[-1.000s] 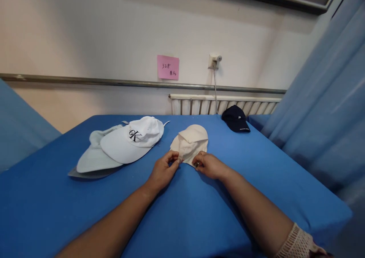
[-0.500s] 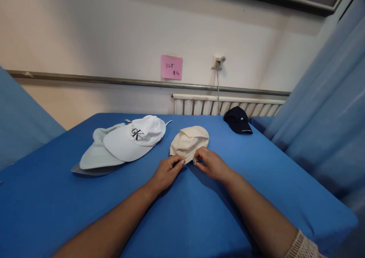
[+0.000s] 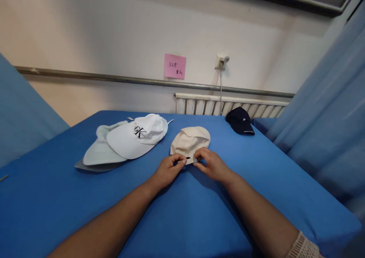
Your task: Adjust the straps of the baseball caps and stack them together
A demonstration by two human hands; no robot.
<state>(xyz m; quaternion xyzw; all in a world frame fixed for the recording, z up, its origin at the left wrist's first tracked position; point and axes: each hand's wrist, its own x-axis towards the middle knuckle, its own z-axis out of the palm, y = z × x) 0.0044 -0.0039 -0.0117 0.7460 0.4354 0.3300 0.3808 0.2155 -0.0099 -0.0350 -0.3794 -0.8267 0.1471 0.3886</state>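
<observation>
Beige cap (image 3: pixel 189 141): mid-table (image 3: pixel 185 212), nearer the far edge.
Hands: left hand (image 3: pixel 171 167) and right hand (image 3: pixel 212 165) each pinch the cap's back strap (image 3: pixel 189 161).
Strap progress: apparently drawn across the opening, not yet released.
Other caps: white cap (image 3: pixel 155 129) overlaps pale green cap (image 3: pixel 102 152) toward the left edge; navy cap (image 3: pixel 238 117) by the far right corner.
Unclear: fingers cover the strap ends; whether it is fastened, I cannot tell.
</observation>
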